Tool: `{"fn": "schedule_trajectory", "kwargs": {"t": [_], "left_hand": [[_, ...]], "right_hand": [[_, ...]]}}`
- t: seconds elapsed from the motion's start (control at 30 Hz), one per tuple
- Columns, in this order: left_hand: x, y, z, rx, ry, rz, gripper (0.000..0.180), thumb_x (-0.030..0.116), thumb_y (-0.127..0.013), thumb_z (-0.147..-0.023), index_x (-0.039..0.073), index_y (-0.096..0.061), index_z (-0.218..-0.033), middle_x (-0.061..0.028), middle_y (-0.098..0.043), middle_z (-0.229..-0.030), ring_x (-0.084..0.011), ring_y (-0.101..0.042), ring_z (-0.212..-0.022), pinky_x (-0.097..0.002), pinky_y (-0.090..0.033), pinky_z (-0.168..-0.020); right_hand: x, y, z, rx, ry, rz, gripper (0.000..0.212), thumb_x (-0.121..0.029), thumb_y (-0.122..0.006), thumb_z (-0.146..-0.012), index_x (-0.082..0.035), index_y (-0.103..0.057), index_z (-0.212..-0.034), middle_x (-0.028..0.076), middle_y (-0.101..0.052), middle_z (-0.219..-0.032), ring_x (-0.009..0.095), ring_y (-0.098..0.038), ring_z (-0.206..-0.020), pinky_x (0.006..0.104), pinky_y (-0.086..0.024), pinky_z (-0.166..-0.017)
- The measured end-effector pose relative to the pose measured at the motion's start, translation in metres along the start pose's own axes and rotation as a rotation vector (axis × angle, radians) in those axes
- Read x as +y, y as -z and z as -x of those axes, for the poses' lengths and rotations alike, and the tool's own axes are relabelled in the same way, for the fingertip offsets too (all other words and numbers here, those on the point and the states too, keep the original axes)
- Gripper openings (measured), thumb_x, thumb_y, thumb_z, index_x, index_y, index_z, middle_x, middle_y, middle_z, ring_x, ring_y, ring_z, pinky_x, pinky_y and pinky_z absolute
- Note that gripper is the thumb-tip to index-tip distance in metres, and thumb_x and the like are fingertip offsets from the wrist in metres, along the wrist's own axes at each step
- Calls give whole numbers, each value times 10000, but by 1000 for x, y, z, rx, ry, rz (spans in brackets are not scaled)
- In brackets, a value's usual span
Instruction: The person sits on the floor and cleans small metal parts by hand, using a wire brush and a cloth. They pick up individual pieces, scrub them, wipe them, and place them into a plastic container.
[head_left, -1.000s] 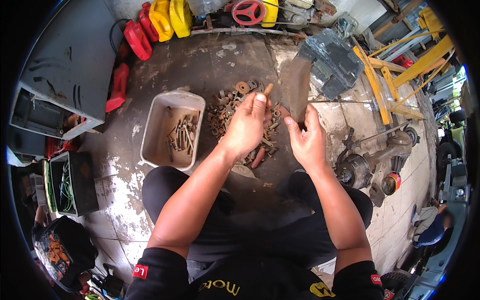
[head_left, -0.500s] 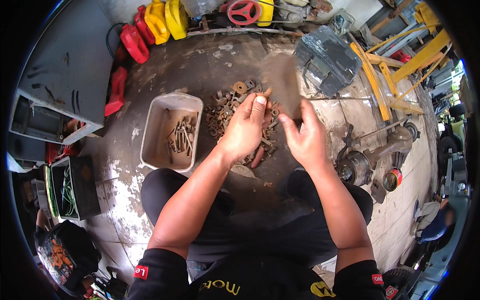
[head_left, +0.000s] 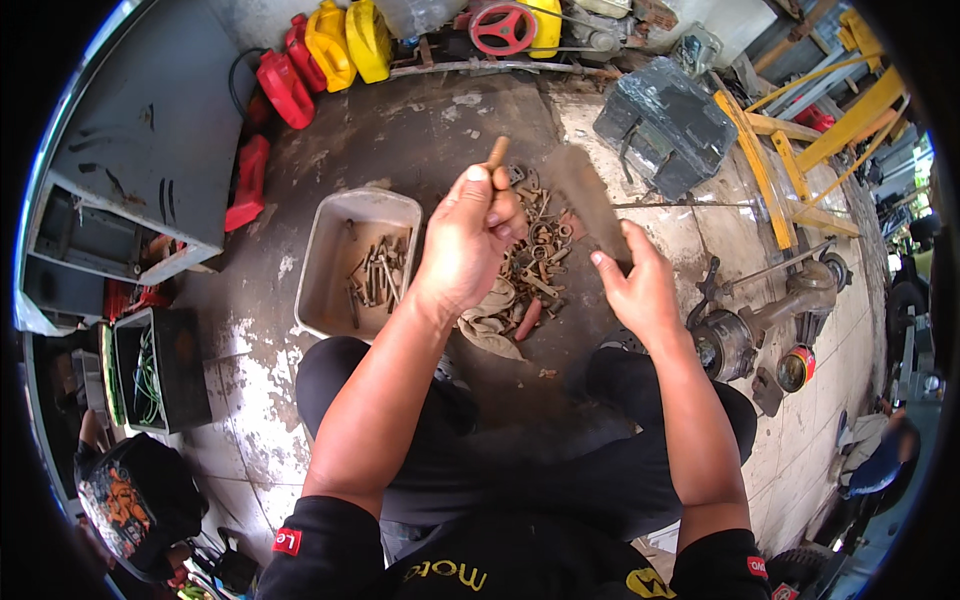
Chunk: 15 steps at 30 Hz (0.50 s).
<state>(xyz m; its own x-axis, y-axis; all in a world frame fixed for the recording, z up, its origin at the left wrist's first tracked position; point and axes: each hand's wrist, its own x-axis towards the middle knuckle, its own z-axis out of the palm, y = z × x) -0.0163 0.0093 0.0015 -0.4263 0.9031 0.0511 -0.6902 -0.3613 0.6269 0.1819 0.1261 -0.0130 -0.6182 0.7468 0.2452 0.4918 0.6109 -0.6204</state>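
My left hand (head_left: 462, 243) is closed around a short brown rod (head_left: 497, 152) whose tip sticks up past my thumb. My right hand (head_left: 640, 292) grips the lower end of a flat, rusty metal strip (head_left: 583, 197) that points away from me. Both hands hover over a pile of rusty nuts, rings and bolts (head_left: 535, 262) on the stained concrete floor in front of my knees. A crumpled beige rag (head_left: 493, 318) lies at the near edge of the pile.
A white plastic tub (head_left: 330, 262) holding several rusty bolts stands left of the pile. Red and yellow jerrycans (head_left: 320, 55) line the back. A dark metal case (head_left: 664, 125) sits at the back right, a rusty axle part (head_left: 760, 320) to the right, a grey cabinet (head_left: 120, 180) at left.
My left hand has risen off the pile with the rod in it. My right hand has drifted right, so the hands are further apart.
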Motion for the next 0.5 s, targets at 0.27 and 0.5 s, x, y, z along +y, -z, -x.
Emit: {"fn": "schedule_trajectory", "kwargs": {"t": [0.27, 0.5], "left_hand": [[-5, -4, 3, -82, 14, -18, 295, 347, -375, -1095, 106, -514, -997, 43, -334, -708, -121, -317, -680, -292, -323, -691], [-8, -3, -2, -7, -37, -285, 319, 332, -378, -1097, 67, -509, -978, -3, -411, -699, -151, -382, -649, -307, -357, -652]], "right_hand": [[-28, 26, -1, 144, 4, -252, 494, -189, -769, -886, 112, -584, -1230, 255, -689, -1121, 290, -682, -1054, 382, -527, -912], [-33, 28, 6, 108, -1, -384, 458, -127, -746, -895, 120, -576, -1242, 228, -690, -1125, 212, -663, -1061, 347, -518, -920]]}}
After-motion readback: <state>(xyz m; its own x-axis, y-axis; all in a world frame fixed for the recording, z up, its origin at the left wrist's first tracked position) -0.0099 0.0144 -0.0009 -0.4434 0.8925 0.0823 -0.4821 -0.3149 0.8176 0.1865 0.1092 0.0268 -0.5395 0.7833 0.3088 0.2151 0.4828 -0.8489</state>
